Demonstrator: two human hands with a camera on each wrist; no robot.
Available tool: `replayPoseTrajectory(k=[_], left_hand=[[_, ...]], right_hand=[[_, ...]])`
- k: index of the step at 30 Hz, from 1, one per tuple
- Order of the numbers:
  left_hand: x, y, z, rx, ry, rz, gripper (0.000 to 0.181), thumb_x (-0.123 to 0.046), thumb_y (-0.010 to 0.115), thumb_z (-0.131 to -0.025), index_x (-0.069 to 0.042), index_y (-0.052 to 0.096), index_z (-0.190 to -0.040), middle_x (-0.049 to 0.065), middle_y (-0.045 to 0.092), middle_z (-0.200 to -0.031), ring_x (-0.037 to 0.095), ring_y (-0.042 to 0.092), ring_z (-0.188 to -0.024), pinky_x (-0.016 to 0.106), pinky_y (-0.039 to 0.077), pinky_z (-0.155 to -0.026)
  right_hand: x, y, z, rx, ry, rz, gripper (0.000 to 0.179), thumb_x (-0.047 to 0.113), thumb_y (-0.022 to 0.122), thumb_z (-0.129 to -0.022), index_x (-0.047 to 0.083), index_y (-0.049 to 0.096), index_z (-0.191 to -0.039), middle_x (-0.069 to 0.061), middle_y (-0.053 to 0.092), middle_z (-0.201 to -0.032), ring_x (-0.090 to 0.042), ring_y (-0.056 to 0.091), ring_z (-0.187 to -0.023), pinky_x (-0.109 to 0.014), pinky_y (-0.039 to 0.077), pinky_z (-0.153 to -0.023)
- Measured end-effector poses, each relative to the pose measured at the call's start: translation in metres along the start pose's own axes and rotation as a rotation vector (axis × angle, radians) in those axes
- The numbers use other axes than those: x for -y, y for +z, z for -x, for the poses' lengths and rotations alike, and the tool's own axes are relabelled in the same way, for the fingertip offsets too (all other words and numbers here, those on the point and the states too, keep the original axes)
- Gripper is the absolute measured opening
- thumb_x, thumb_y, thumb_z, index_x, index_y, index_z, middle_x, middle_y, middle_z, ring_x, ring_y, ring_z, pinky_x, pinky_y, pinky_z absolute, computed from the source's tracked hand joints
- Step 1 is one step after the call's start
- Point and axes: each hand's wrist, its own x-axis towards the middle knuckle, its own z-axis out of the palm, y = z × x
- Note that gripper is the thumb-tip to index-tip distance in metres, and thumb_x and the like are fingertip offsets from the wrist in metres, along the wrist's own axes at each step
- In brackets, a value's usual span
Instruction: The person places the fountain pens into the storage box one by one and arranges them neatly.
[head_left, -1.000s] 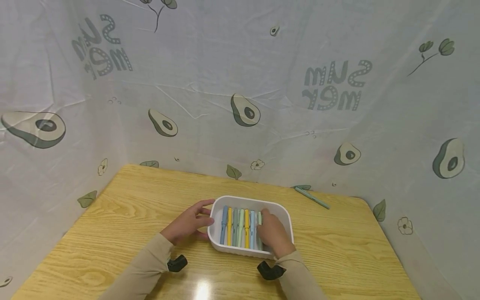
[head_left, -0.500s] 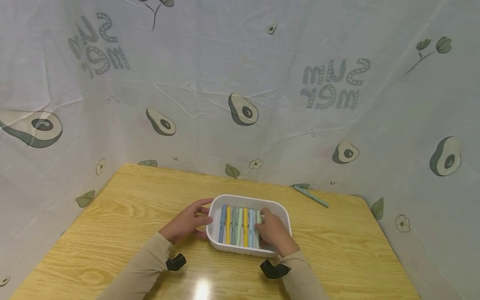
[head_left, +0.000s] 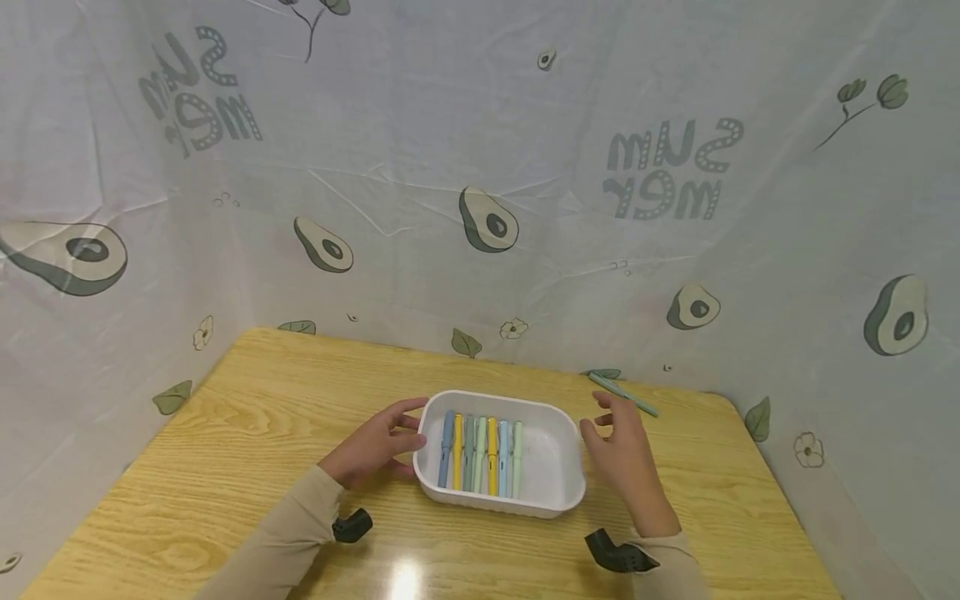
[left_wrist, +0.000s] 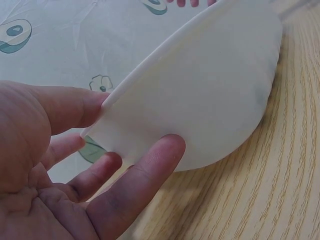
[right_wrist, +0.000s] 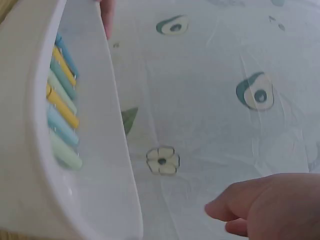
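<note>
A white plastic box stands on the wooden table, with several capped pens side by side in its left part. They are blue, yellow, dull green, pale green and light blue. My left hand holds the box's left end. In the left wrist view its thumb lies at the rim and a fingertip presses the outer wall. My right hand is just right of the box, fingers loosely bent, holding nothing. Beyond it lies a single dull green pen, partly behind the fingertips.
The table has wood grain and a bright reflection near the front. Behind it hangs a pale cloth printed with avocados, leaves and flowers. Black wrist mounts sit at both sleeves.
My right hand has let go of the rightmost pale green pen in the box. It has moved right, out of the box, towards the loose pen. The left hand stays in place.
</note>
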Motion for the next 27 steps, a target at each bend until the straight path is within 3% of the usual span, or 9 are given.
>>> replayPoseTrajectory(k=[6,14,27], left_hand=[[0.000,-0.001,-0.001,-0.001,0.003,0.005,0.068,-0.010,0.068,-0.101,-0.015,0.036,-0.160,0.026,0.048,-0.139,0.032,0.063,-0.110,0.049,0.065,-0.079],[-0.002,0.002,0.000,-0.002,0.013,-0.005,0.067,-0.010,0.067,-0.102,-0.013,0.035,-0.161,0.027,0.047,-0.140,0.035,0.062,-0.113,0.048,0.065,-0.079],[0.001,0.000,0.001,-0.005,0.009,-0.019,0.066,-0.013,0.067,-0.102,-0.016,0.036,-0.160,0.025,0.048,-0.139,0.031,0.063,-0.111,0.048,0.065,-0.079]], right_hand=[[-0.017,-0.009,-0.003,-0.064,-0.017,-0.038,0.050,0.011,0.055,-0.104,-0.001,0.042,-0.151,-0.023,0.046,-0.143,-0.034,0.054,-0.119,-0.050,0.056,-0.096],[-0.021,-0.006,-0.005,-0.107,0.002,0.012,0.060,0.012,0.058,-0.102,-0.001,0.034,-0.155,-0.020,0.050,-0.138,-0.030,0.056,-0.111,-0.042,0.055,-0.085],[-0.033,-0.004,-0.008,-0.072,0.034,0.023,0.061,0.014,0.055,-0.104,-0.003,0.031,-0.157,-0.024,0.047,-0.141,-0.034,0.057,-0.115,-0.050,0.055,-0.090]])
